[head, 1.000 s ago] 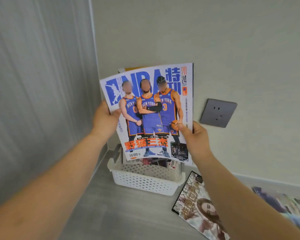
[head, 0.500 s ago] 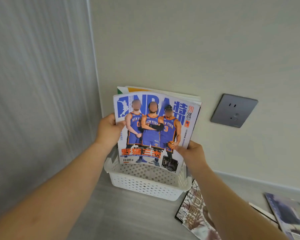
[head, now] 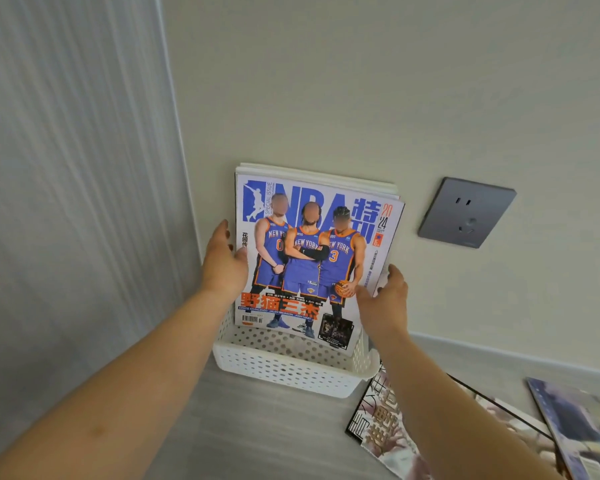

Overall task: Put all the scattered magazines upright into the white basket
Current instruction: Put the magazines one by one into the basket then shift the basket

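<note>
The basketball magazine (head: 312, 258) stands upright in the white basket (head: 291, 368), leaning on other issues behind it. It looks light, glossy and floppy, so it would likely bow or slip; judge the side edges at mid-height the best hold. Your left hand (head: 224, 263) rests flat against its left edge with fingers spread, gripping nothing; your right hand (head: 383, 299) sits at the right edge, fingers apart and loose. The cover reads "NBA", "SPECIAL ISSUE", "2024", with "NEW YORK" jerseys. Right of the basket, more magazines (head: 465, 431) lie flat on the floor. Above those, a grey wall socket (head: 466, 213).
</note>
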{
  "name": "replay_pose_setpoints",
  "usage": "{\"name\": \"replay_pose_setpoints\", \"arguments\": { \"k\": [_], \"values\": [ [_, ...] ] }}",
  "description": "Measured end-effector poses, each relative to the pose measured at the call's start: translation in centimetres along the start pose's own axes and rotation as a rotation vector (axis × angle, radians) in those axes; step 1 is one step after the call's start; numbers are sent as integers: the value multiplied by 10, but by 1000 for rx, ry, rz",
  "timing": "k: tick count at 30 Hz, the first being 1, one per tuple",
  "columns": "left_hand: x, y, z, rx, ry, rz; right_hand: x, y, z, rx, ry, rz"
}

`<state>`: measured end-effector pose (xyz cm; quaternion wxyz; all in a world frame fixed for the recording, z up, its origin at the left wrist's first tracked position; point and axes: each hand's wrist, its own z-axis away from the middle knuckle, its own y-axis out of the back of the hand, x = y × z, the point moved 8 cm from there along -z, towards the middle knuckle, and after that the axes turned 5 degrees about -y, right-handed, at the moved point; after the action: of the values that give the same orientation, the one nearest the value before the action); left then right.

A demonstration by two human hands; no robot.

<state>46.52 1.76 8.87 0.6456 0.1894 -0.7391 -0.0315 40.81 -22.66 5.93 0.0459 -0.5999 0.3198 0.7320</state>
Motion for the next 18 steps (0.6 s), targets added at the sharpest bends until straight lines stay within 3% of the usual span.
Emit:
{"name": "replay_pose_setpoints", "arguments": {
  "k": [7,12,18],
  "values": [
    [1,-17,4,-113,-19,103,-4,-18,4,-164,-1,-156],
    [-5,-11,13,-90,15,48,5,-4,12,-76,-54,-198],
    [-16,9,69,23,43,-105,45,62,50,19,-30,-22]
  ]
}}
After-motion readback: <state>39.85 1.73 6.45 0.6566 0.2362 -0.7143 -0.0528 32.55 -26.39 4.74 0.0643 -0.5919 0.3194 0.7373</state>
